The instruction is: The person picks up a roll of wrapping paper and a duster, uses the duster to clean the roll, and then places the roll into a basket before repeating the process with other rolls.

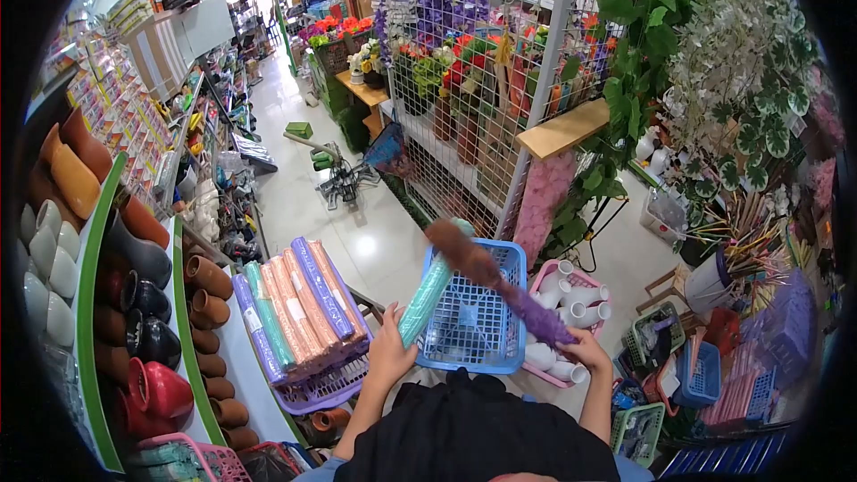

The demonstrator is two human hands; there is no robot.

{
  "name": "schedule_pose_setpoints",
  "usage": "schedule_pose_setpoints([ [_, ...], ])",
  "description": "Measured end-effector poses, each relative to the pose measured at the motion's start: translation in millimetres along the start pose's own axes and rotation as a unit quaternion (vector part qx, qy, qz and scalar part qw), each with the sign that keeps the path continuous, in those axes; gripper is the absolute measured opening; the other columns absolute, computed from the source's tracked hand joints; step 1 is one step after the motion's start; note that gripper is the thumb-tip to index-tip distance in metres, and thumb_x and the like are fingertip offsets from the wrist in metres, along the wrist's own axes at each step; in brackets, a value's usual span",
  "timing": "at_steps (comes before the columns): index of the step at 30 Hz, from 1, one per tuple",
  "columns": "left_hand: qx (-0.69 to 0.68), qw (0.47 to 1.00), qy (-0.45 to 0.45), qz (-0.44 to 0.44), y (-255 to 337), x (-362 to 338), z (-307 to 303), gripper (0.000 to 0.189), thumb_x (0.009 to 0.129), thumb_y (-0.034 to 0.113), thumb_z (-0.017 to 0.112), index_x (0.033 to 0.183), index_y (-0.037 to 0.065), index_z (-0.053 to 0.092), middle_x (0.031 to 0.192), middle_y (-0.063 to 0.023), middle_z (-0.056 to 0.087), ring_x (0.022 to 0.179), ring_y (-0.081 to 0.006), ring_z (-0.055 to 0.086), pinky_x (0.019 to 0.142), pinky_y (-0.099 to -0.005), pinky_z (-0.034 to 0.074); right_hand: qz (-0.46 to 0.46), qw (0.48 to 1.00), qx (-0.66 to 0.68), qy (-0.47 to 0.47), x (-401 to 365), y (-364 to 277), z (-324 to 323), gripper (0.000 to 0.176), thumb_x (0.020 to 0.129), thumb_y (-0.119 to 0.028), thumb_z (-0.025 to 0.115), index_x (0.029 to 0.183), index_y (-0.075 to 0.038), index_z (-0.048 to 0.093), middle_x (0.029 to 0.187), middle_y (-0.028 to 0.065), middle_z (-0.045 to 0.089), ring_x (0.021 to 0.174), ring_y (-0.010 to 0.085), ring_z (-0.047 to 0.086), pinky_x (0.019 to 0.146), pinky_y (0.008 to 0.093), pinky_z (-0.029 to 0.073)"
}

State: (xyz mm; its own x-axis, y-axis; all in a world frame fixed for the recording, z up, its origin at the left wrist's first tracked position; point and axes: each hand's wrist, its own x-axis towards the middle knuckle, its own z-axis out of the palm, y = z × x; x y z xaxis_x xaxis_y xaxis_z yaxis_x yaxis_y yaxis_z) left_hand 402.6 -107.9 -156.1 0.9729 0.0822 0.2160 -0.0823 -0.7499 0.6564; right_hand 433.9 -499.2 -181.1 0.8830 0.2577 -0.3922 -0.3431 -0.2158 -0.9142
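Note:
My left hand (390, 345) is wrapped round the lower end of a green plastic-wrapped roll (428, 297), which tilts up and to the right. In my right hand (586, 353) is the purple end of a fluffy duster (504, 284); its brown end points up to the left and crosses in front of the roll's upper part. Beneath both things stands a blue plastic basket (520, 303) with a grid bottom. Left of it, a purple basket (335, 384) carries several wrapped rolls (299, 303) in purple, green and orange.
A pink basket (571, 268) with several white vases (580, 311) is close on the right. Shelves of pots (210, 308) line the left side. Ahead is a wire mesh rack (464, 125) with artificial flowers. A metal object (342, 183) lies on the aisle floor.

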Motion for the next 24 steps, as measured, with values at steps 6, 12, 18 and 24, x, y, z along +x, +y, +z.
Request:
schedule_pose_setpoints([
  [6,-0.030,0.996,-0.052,-0.067,-20,0,17,0.074,0.067,0.006,0.059,0.128,0.000,0.018,0.119,-0.0234,0.048,0.106,-0.0400,0.050,0.087,-0.0401,0.042,0.071,0.990,-0.027,-0.121,-11,6,-7,0.028,0.077,-0.010,0.067,0.103,-0.005,0.060,0.068,-0.0056,0.053,0.052,0.0029,0.042,0.044,0.0187,0.030],
  [12,-0.084,0.996,-0.037,-0.015,-12,2,13,0.071,0.069,0.009,0.060,0.124,0.001,0.017,0.115,-0.0220,0.052,0.104,-0.0393,0.052,0.086,-0.0410,0.043,0.087,0.992,0.085,-0.020,-18,14,-9,0.028,0.077,-0.008,0.066,0.104,-0.005,0.061,0.067,-0.0060,0.052,0.053,0.0023,0.043,0.043,0.0187,0.030],
  [18,-0.164,0.985,-0.055,-0.028,-16,9,18,0.071,0.068,0.010,0.065,0.121,-0.001,0.020,0.117,-0.0223,0.051,0.111,-0.0354,0.049,0.093,-0.0372,0.038,0.054,0.996,0.030,-0.069,-16,23,-11,0.023,0.078,-0.009,0.065,0.101,-0.007,0.059,0.065,-0.0073,0.049,0.052,0.0023,0.040,0.044,0.0184,0.030],
  [24,-0.221,0.973,-0.058,-0.020,-23,11,29,0.074,0.068,0.008,0.067,0.123,0.000,0.019,0.119,-0.0224,0.049,0.111,-0.0315,0.048,0.094,-0.0350,0.037,0.098,0.982,-0.035,-0.160,-23,17,-16,0.028,0.077,-0.007,0.066,0.105,-0.006,0.061,0.071,-0.0066,0.055,0.053,0.0018,0.041,0.045,0.0181,0.032],
])
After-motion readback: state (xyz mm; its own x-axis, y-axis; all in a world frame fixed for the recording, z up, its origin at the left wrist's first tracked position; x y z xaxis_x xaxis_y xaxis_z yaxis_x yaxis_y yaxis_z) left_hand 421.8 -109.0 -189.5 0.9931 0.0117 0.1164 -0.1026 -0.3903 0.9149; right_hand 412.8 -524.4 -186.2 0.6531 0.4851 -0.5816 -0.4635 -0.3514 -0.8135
